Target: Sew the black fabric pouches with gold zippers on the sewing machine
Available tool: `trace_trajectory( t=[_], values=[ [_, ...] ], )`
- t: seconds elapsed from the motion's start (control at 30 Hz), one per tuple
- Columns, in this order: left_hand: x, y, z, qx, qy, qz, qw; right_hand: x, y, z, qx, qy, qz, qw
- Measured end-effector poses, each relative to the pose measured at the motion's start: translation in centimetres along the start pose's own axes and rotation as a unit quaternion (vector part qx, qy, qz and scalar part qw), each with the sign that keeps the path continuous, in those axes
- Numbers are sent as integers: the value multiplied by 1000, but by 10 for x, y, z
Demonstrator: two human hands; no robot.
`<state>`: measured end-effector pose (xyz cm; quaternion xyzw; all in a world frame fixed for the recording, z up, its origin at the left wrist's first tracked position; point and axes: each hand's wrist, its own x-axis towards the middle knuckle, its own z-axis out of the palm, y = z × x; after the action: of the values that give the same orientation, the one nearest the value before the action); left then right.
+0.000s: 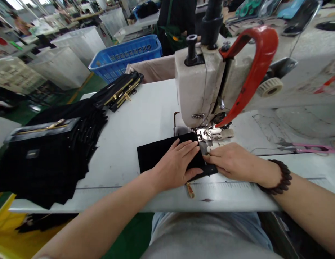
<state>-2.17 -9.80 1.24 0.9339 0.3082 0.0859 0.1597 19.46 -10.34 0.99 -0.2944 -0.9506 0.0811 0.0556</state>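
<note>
A black fabric panel (153, 154) lies on the sewing machine table, its far right corner by the metal presser foot (204, 135). My left hand (179, 162) rests flat on the panel with fingers stretched toward the machine. At the panel's right edge my right hand (232, 162) has its fingers curled and pressed together at the fabric; the fingertips are partly hidden. A gold zipper pull (190, 190) hangs from the near edge of the panel. The white sewing machine head (194, 86) with its red curved guard (264, 46) stands just beyond my hands.
Stacked black fabric pieces with zippers (45, 154) cover the table's left side, with more zippered pieces (124, 90) behind. Pink-handled thread snips (310, 148) lie at right. A blue plastic basket (126, 54) stands beyond the table. A person in dark clothes (175, 21) is behind the machine.
</note>
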Motion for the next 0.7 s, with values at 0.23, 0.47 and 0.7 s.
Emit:
trace_trajectory(
  t=[0.23,0.47,0.7],
  values=[
    [-4,-7,2,22,-8,32,999,2,-2,2,10,-5,-8,1000],
    [2,-12,-3,50,-66,44,996,7,0,-3,-24,-17,9,1000],
    [-7,-2,-10,93,-116,46,988,4,1,-6,14,-17,-23,999]
  ],
)
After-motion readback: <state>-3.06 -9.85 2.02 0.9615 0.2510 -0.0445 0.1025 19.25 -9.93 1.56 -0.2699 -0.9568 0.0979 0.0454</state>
